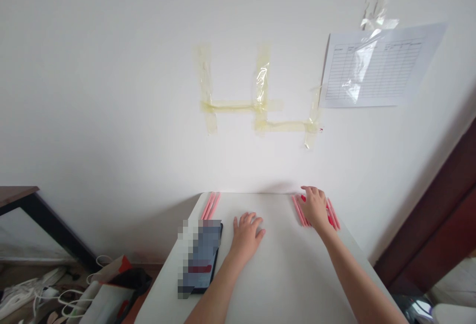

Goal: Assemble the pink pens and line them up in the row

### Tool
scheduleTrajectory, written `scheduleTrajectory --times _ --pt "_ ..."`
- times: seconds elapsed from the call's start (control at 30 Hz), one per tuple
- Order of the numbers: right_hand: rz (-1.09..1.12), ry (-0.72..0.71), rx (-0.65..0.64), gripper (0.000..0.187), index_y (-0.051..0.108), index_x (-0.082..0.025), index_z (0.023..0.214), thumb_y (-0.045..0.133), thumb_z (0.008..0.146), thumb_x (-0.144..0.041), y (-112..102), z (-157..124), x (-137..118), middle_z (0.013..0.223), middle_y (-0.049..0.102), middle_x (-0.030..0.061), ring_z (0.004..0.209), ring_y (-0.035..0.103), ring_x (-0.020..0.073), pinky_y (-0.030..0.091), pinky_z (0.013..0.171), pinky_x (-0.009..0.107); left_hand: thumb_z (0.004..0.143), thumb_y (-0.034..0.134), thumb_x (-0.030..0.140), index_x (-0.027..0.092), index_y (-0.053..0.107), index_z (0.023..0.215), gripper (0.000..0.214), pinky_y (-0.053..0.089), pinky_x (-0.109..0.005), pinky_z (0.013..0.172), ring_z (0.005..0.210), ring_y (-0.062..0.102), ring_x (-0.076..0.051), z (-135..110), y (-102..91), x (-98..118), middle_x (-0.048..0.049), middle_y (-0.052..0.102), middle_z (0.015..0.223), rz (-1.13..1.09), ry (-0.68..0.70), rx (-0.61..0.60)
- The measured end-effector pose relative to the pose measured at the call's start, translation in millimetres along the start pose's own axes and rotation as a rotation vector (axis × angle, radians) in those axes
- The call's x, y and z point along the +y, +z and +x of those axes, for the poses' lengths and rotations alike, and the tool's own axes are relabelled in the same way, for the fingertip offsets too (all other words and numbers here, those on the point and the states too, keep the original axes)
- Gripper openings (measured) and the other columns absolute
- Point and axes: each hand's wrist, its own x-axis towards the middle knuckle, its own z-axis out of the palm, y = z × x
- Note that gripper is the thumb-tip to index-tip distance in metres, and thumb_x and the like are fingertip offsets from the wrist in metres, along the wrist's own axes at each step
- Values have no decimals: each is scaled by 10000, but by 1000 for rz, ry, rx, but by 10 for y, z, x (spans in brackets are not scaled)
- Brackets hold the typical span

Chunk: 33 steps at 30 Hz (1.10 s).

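Observation:
My left hand lies flat on the white table with its fingers stretched out, holding nothing. My right hand rests palm down with spread fingers on a bunch of pink sticks at the table's far right. A second, smaller bunch of pink sticks lies at the far left corner, apart from both hands. A dark phone lies flat just left of my left hand.
The table stands against a white wall with yellowed tape strips and a taped printed sheet. Cables and bags clutter the floor at the left. A dark wooden door frame stands at the right.

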Motion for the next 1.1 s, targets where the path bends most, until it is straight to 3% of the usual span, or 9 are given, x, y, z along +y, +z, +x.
scheduleTrajectory --times 0.13,0.27,0.47,0.6,0.7,0.87,0.93,1.1 --pt "146 -304 -85 437 581 -157 1373 460 964 -253 190 -264 -261 1436 556 151 1352 453 321 388 1144 491 958 532 359 335 638 1264 325 232 -685 1213 1437 417 -308 -4 1 1 -45 572 1453 15 1 8" --pt "222 -418 -256 474 552 -154 1430 435 973 -205 383 -538 -465 1542 491 136 1417 442 285 405 1171 466 963 526 364 348 626 1283 336 256 -685 1206 1438 419 -306 -6 15 -10 -39 566 1466 49 5 7" --pt "218 -462 -335 441 591 -168 1413 413 1015 -235 477 -662 -504 1525 524 127 1414 475 275 366 1209 504 969 504 354 338 591 1342 383 272 -695 1188 1439 415 -323 -31 -27 17 -59 535 1505 91 18 -28" --pt "215 -476 -327 440 589 -169 1420 423 1022 -252 458 -656 -477 1519 533 122 1417 472 278 377 1203 504 939 555 356 338 606 1329 394 319 -658 1165 1394 467 -324 -16 -213 72 -71 551 1491 144 49 -115" --pt "219 -472 -322 437 590 -183 1422 436 1020 -259 444 -659 -470 1518 535 117 1418 472 275 379 1202 503 920 585 351 314 677 1218 314 352 -599 1148 1305 543 -295 65 -417 51 -78 642 1367 203 25 -149" --pt "209 -460 -326 433 597 -180 1417 445 1018 -255 421 -663 -475 1518 534 119 1420 470 274 366 1213 492 934 534 299 223 711 1141 283 373 -548 1112 1226 576 -301 298 -761 -199 -115 701 1212 389 -109 -6" --pt "203 -460 -327 433 598 -172 1416 438 1021 -251 409 -662 -479 1516 536 121 1418 471 275 366 1213 486 937 508 279 199 727 1102 285 332 -576 1132 1301 521 -336 386 -861 -343 -147 682 1246 469 -187 60" --pt "188 -453 -330 430 595 -173 1418 438 1026 -258 386 -667 -482 1516 537 118 1417 471 275 366 1212 480 911 484 208 231 677 1253 393 299 -643 1119 1260 530 -354 514 -940 -639 -151 666 1290 545 -390 67"
